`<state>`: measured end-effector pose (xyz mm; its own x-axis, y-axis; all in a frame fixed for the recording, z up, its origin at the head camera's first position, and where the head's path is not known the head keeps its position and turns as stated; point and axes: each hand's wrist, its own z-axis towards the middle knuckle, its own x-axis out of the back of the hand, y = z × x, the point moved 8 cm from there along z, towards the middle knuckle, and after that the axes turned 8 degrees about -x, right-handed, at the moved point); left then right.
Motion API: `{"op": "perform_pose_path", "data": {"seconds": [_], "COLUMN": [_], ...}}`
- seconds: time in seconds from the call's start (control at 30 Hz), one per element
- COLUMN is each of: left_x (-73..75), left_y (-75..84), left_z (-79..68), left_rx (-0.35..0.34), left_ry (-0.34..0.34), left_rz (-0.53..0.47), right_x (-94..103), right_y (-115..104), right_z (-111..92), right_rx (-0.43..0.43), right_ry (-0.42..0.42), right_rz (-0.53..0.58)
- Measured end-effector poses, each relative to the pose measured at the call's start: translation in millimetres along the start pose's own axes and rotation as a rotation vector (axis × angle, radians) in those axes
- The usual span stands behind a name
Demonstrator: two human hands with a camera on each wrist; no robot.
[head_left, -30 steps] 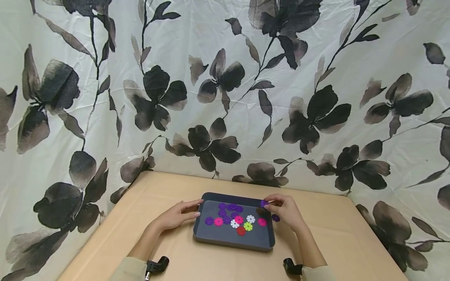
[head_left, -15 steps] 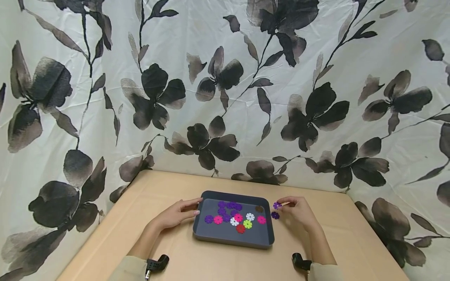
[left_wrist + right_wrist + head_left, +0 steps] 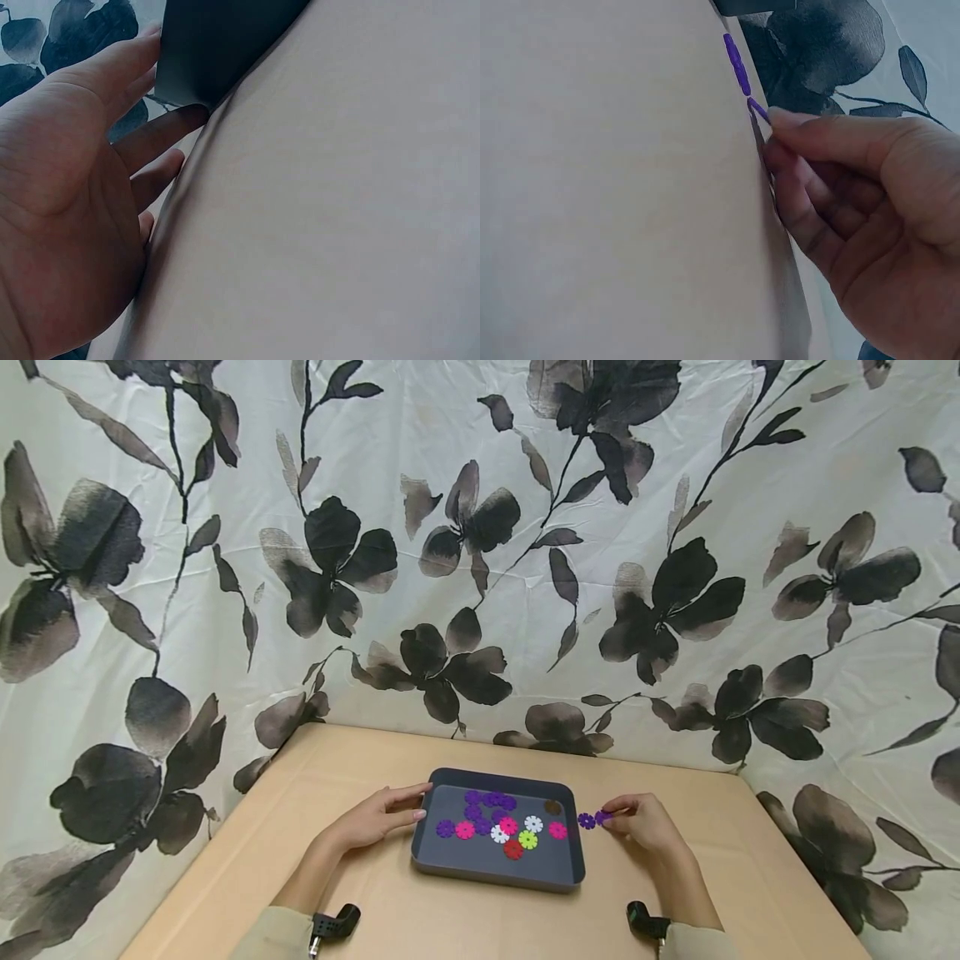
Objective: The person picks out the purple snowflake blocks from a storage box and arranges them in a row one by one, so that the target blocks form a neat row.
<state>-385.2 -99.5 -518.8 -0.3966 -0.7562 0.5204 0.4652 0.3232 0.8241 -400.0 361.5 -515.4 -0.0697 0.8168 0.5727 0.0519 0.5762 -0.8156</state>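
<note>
My right hand (image 3: 647, 827) pinches a purple notched disc (image 3: 602, 817) between thumb and fingertips, low over the table just right of the tray. In the right wrist view the pinched disc (image 3: 758, 109) is tilted, its lower edge near the table. Close beside it lies a second purple notched disc (image 3: 587, 821); whether the two touch I cannot tell. My left hand (image 3: 369, 820) has its fingers extended against the left side of the dark grey tray (image 3: 491, 877). In the left wrist view these fingers meet the tray's wall (image 3: 217, 52).
Inside the tray lie several purple discs (image 3: 483, 829), pink ones including one at the right (image 3: 557, 831), white ones (image 3: 533, 823), a yellow-green disc (image 3: 528, 839), a red disc (image 3: 513, 849) and a brown disc (image 3: 552, 807). A floral cloth (image 3: 555, 568) hangs behind the table (image 3: 375, 893).
My right hand has carried the purple disc from over the tray's right end outward to the right, then down beside the other disc on the table. The left hand has stayed at the tray.
</note>
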Motion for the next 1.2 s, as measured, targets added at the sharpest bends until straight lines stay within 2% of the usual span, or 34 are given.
{"op": "perform_pose_path", "data": {"seconds": [0.3, 0.57, 0.9, 0.97, 1.1, 1.2], "left_x": [-0.7, 0.2, 2.8, 2.7, 2.2, 1.5], "left_y": [-0.4, -3.0, -1.8, -2.0, -4.0, -4.8], "left_z": [-1.4, -0.7, 0.6, 0.5, 0.0, -0.3], "left_rx": [0.008, 0.003, -0.010, -0.008, -0.001, 0.000], "left_ry": [-0.010, -0.009, -0.006, -0.006, -0.007, -0.009], "left_rz": [-0.008, -0.003, -0.001, -0.001, 0.004, 0.008], "right_x": [0.6, -1.1, 4.2, 6.5, 9.0, 3.6], "right_y": [0, -3, -14, -19, -40, -58], "right_z": [-2, -6, -12, -12, -12, -12], "right_rx": [-0.008, -0.015, -0.008, 0.020, 0.151, 0.239], "right_ry": [0.035, 0.034, 0.033, 0.056, 0.134, 0.165], "right_rz": [-0.078, -0.128, -0.243, -0.247, -0.211, -0.151]}}
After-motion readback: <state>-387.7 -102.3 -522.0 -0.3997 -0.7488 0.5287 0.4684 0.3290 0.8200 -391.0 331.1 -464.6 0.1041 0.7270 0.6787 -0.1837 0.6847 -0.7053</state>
